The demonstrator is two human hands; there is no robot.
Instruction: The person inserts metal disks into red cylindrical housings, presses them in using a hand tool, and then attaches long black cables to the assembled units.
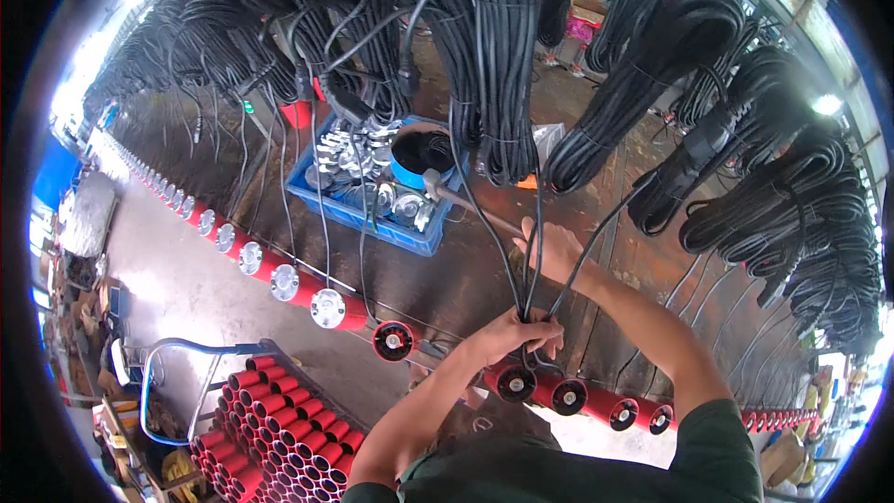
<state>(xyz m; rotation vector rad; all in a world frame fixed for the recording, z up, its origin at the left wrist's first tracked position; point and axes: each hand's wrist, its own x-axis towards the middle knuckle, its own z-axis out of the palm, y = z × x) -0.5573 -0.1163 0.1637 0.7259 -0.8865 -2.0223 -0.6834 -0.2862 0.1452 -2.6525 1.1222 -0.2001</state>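
Note:
My left hand (519, 333) is closed round a few black cables (529, 291) that hang down from the coils above. Just under it stands a red tube (515, 382) with a black inner end and a pale centre. My right hand (555, 251), farther off and to the right, is closed round the handle of a hammer (480, 210). The grey hammer head (432, 183) is over the right side of a blue crate (372, 214). Cables pass close by the right hand and partly cover it.
Large coils of black cable (643, 74) hang in a row across the brown bench (596, 224). Silvery metal parts and a round blue tub (410, 173) fill the crate. Red tubes (328, 308) line the bench's near edge; more are stacked on a cart (279, 428) at lower left.

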